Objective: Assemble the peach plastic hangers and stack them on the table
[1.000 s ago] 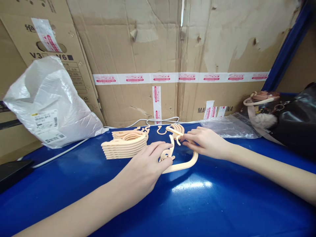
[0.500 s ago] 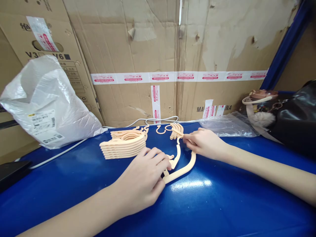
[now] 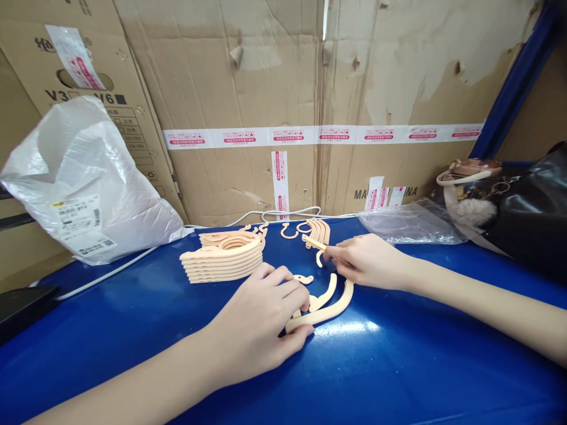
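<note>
A peach plastic hanger body (image 3: 328, 306) lies on the blue table (image 3: 381, 366) between my hands. My left hand (image 3: 261, 321) is curled over its left end, thumb and fingers gripping it. My right hand (image 3: 365, 260) pinches a small peach hook piece (image 3: 313, 242) at the hanger's far end. A stack of finished hangers (image 3: 221, 258) sits just left of my hands. Several loose hooks (image 3: 316, 227) lie behind, near the cardboard wall.
A white plastic bag (image 3: 84, 183) with a label sits at the far left. A clear plastic bag (image 3: 410, 223) and a black bag (image 3: 527, 218) lie at the right. A white cable (image 3: 110, 274) runs along the cardboard wall (image 3: 283, 88). A dark object (image 3: 22, 304) is at the left edge.
My left hand slid toward me and closed over the hanger's left end. The hanger now lies flatter and nearer. My right hand stayed by the hooks, holding one.
</note>
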`<action>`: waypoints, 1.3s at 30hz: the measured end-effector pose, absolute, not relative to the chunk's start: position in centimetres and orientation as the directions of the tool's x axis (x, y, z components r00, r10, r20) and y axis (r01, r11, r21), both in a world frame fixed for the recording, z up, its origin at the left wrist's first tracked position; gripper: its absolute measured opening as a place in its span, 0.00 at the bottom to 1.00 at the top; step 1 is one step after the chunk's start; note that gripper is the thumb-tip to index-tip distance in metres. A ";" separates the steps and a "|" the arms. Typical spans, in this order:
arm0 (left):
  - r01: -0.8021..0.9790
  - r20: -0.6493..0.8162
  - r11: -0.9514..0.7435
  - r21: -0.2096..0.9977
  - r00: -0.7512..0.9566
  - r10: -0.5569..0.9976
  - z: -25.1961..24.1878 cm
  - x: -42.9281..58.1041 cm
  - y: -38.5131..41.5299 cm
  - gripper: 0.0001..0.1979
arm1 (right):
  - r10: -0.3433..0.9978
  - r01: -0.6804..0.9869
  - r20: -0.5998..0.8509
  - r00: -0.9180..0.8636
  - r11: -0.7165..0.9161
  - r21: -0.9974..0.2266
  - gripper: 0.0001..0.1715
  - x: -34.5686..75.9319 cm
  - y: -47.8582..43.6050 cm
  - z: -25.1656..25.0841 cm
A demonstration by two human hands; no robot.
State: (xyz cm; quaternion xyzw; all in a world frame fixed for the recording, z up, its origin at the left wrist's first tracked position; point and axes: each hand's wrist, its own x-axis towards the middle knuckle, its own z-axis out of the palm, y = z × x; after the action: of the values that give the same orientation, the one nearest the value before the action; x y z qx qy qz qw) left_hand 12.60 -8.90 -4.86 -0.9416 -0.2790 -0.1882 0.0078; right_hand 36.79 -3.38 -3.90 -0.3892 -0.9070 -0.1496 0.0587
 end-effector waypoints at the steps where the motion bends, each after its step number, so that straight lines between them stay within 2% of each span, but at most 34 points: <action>1: 0.520 0.367 -0.850 0.078 0.778 0.510 -4.9 12.6 -8.9 0.01 | 0.679 0.714 0.221 -0.700 0.660 0.231 0.10 36.8 -3.5 -3.9; 7: 0.443 0.374 -0.897 -0.005 0.832 0.409 -5.2 12.5 -9.0 0.05 | 0.588 0.610 0.164 -0.792 0.745 0.271 0.11 36.6 -4.3 -3.9; 11: 0.416 0.344 -0.909 -0.017 0.857 0.385 -5.0 12.6 -9.2 0.07 | 0.566 0.579 0.121 -0.816 0.796 0.180 0.10 36.2 -5.2 -4.2; 15: 0.420 0.312 -0.907 -0.021 0.865 0.393 -5.1 12.5 -9.3 0.15 | 0.525 0.533 0.115 -0.843 0.845 0.051 0.10 35.8 -5.9 -4.3; 18: 0.405 0.308 -0.914 -0.007 0.871 0.383 -5.3 12.5 -9.3 0.12 | 0.540 0.539 0.149 -0.828 0.841 -0.052 0.13 35.4 -6.0 -4.3; 22: 0.366 0.286 -0.930 0.027 0.889 0.358 -5.0 12.7 -9.6 0.10 | 0.634 0.622 0.286 -0.719 0.770 -0.143 0.17 34.8 -5.1 -4.8; 26: 0.314 0.257 -0.946 0.075 0.911 0.323 -4.4 12.5 -9.7 0.08 | 0.639 0.622 0.335 -0.692 0.764 -0.173 0.15 34.3 -4.2 -5.8; 29: 0.302 0.258 -0.947 0.110 0.912 0.320 -4.3 12.1 -9.3 0.11 | 0.667 0.640 0.375 -0.644 0.738 -0.213 0.12 34.5 -3.8 -5.8; 33: 0.392 0.350 -0.917 0.079 0.850 0.393 -4.4 11.9 -8.7 0.13 | 0.740 0.639 0.507 -0.443 0.657 -0.400 0.13 35.6 -3.0 -4.8; 36: 0.598 0.373 -0.798 0.069 0.727 0.577 -4.3 12.1 -9.0 0.07 | 0.757 0.497 0.598 -0.262 0.638 -0.589 0.16 36.6 -2.1 -3.9; 37: 0.664 0.359 -0.744 0.073 0.679 0.641 -4.2 12.1 -9.2 0.05 | 0.772 0.440 0.602 -0.202 0.621 -0.649 0.16 36.8 -1.9 -3.7; 39: 0.745 0.315 -0.662 0.087 0.610 0.727 -4.2 12.2 -9.6 0.09 | 0.829 0.333 0.544 -0.132 0.554 -0.763 0.17 37.0 -1.6 -3.4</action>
State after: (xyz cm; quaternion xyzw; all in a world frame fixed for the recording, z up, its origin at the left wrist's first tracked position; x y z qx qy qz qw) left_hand 12.24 -9.65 -4.16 -0.8968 -0.4104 -0.1634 0.0263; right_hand 36.98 -1.56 -3.38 -0.4072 -0.7131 0.2392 0.5181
